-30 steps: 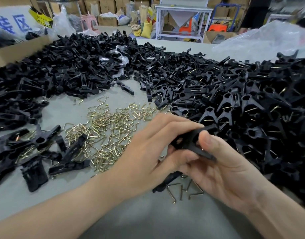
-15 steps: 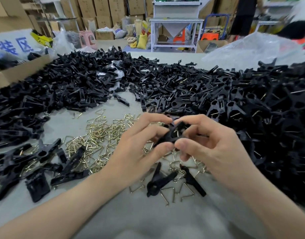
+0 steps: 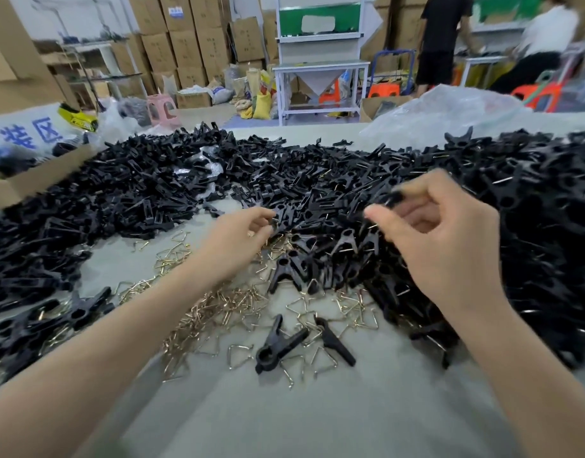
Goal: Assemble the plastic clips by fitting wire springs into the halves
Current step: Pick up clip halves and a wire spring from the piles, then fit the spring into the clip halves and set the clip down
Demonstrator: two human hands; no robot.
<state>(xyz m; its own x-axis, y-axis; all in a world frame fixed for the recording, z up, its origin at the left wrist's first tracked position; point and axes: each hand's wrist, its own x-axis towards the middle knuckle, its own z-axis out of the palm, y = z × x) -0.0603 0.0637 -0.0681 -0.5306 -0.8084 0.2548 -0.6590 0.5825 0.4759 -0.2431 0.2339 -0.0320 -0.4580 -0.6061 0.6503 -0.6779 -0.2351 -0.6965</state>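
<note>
My left hand [image 3: 238,241] reaches to the near edge of the heap of black clip halves [image 3: 126,200], and its thumb and forefinger pinch one clip half [image 3: 277,220] there. My right hand [image 3: 446,239] hovers blurred over the pile of assembled clips [image 3: 532,233]. Its thumb and forefinger are a little apart, with a dark blur at the fingertip, so I cannot tell whether it holds a clip. Brass wire springs [image 3: 218,302] lie scattered between my forearms. A black clip [image 3: 278,345] and a single half [image 3: 337,342] lie on the springs near me.
The grey table [image 3: 284,418] is bare near its front edge. More clips [image 3: 36,325] lie at the left. A cardboard box [image 3: 36,180] stands at the far left, a clear plastic bag [image 3: 450,117] at the far right. Two people stand in the background.
My hands have parted from the clip they held together. The left went forward to the halves heap. The right swung up and right over the assembled pile.
</note>
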